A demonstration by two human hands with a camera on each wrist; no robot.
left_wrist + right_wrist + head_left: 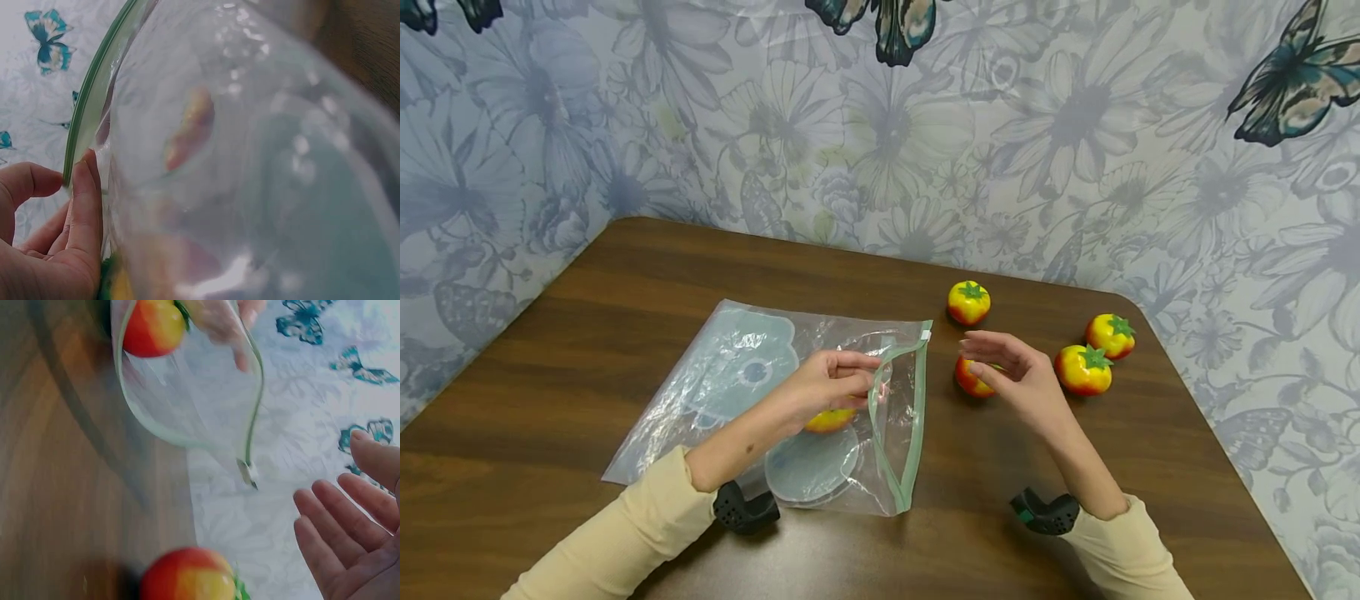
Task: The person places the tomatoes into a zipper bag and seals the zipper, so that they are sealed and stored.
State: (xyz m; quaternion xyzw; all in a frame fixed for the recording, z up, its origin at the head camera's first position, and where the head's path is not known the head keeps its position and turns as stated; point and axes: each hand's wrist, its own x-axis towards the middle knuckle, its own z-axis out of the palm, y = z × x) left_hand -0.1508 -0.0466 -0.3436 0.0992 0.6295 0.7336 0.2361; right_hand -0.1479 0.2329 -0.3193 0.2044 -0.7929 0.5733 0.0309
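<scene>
A clear zip bag with a green-edged mouth lies on the table, its mouth facing right and held apart. My left hand pinches the bag's green rim between thumb and fingers. Inside the bag, below that hand, is a red-and-yellow toy tomato, partly covered by the hand. My right hand hovers with relaxed fingers and holds nothing. Just beyond its fingertips sits another toy tomato, partly hidden by the hand in the head view. In the right wrist view that tomato appears below the palm.
One more tomato stands near the table's back edge. Two others, a nearer tomato and a farther tomato, sit close together at the right. Pale blue flower and round shapes show on the bag. A patterned wall borders the brown table.
</scene>
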